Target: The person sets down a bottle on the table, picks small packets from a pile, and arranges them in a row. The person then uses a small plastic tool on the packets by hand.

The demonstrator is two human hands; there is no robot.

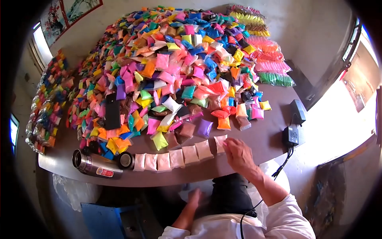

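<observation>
Along the table's front edge lies a row of several pale pink packets [163,161], side by side. At the row's right end my right hand [238,154] has its fingertips closed on the edge of another pale pink packet [220,143], which lies on the table. My left hand [195,197] is low beside my lap, below the table edge; it is blurred, and its fingers cannot be made out. Behind the row, a purple packet [205,128] and a yellow-green packet [159,140] lie at the front of a large heap of coloured packets [162,61].
A steel flask [95,164] lies on its side at the front left, its lid [126,160] beside it. A black phone [112,112] rests on the heap. Bagged packets [274,79] are stacked at the back right. Black boxes with cables [291,136] stand at the right edge.
</observation>
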